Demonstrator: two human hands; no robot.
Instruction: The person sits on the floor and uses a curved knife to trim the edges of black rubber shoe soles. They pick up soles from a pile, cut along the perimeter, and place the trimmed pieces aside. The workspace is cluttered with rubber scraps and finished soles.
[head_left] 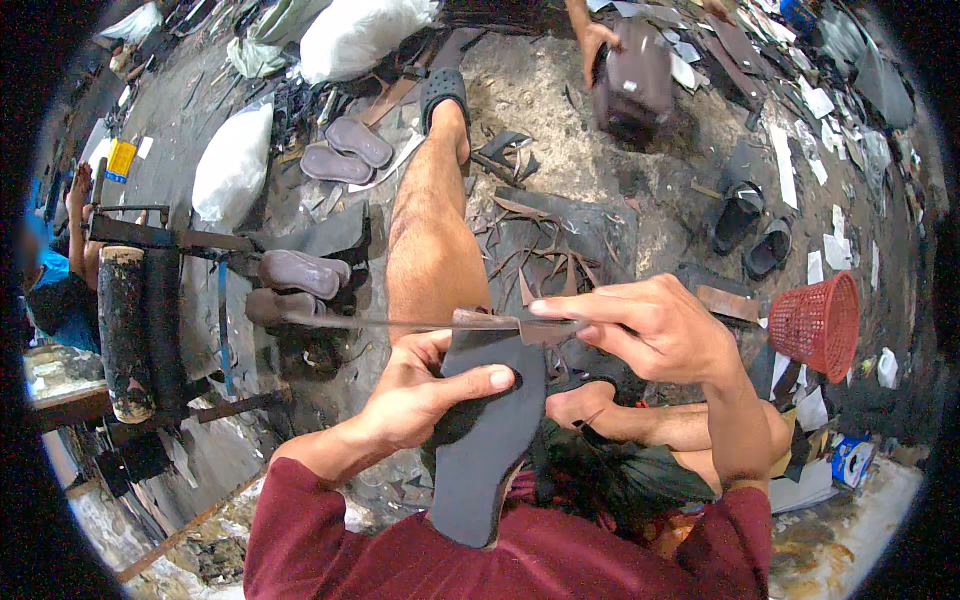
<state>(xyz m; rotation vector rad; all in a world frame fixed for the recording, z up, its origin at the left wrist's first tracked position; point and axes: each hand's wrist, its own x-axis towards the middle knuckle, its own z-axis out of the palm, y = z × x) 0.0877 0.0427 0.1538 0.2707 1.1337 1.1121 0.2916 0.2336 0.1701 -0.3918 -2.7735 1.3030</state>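
Note:
My left hand [415, 395] grips a dark grey shoe sole [483, 440], its thumb pressed flat on the face and the fingers hidden behind. The sole's heel end rests against my maroon shirt. Along the toe end, a brown edge [478, 318] of material shows. Across that end runs a long, thin, dark blade-like strip [400, 324]; whether it is a knife cannot be made out. My right hand [650, 325] is closed in a pinch at the strip's right end. Under its index finger a pointed brown flap [548, 332] hangs beside the toe.
Brown and black offcuts [550, 250] litter the floor ahead of my bent leg. A red basket [815, 325] stands right, near black sandals [740, 215]. Grey-purple soles [345, 150] lie left, by a metal frame [180, 235]. Another person's hand [595, 45] is beside a brown stack [635, 80].

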